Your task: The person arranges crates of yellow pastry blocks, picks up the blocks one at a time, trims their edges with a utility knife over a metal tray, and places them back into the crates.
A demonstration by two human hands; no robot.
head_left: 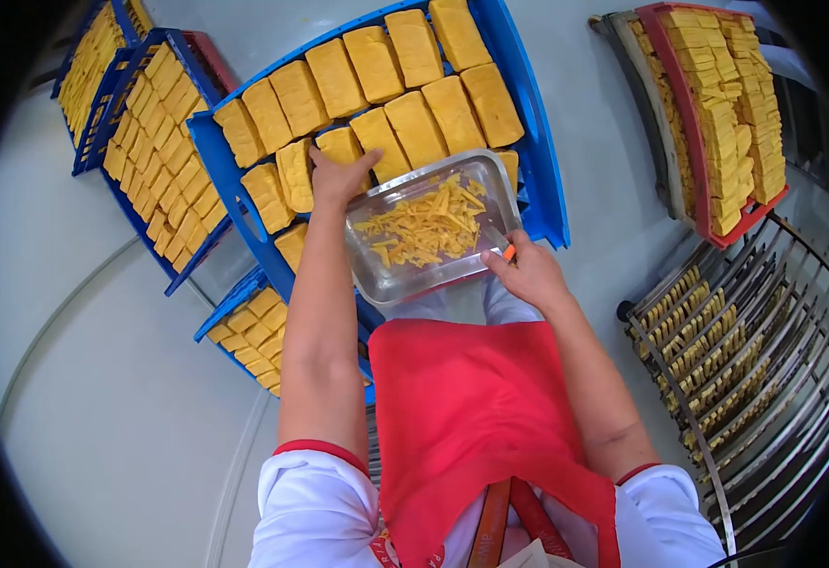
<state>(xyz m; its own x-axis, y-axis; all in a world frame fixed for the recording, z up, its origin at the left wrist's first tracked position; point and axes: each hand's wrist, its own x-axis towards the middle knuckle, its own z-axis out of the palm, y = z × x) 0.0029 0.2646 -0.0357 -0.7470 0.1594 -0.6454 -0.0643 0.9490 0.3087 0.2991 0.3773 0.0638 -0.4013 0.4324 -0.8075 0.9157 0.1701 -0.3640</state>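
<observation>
My left hand (343, 180) reaches over the blue crate (549, 161), fingers spread on a yellow block (295, 176) in its second row. My right hand (525, 275) is closed around a small knife with an orange handle (508, 253), its blade pointing over the tray's right edge. Between my hands a metal tray (376, 282) lies over the near part of the crate and holds yellow scraps (424, 225). Rows of thick yellow blocks (372, 64) fill the crate. Part of the near rows is hidden under the tray.
Blue crates of smaller yellow pieces (163, 151) stand at the left, another (253, 331) lower down. At the right is a red crate (687, 114) with stacked yellow pieces, and below it a metal rack (736, 369) holding yellow pieces.
</observation>
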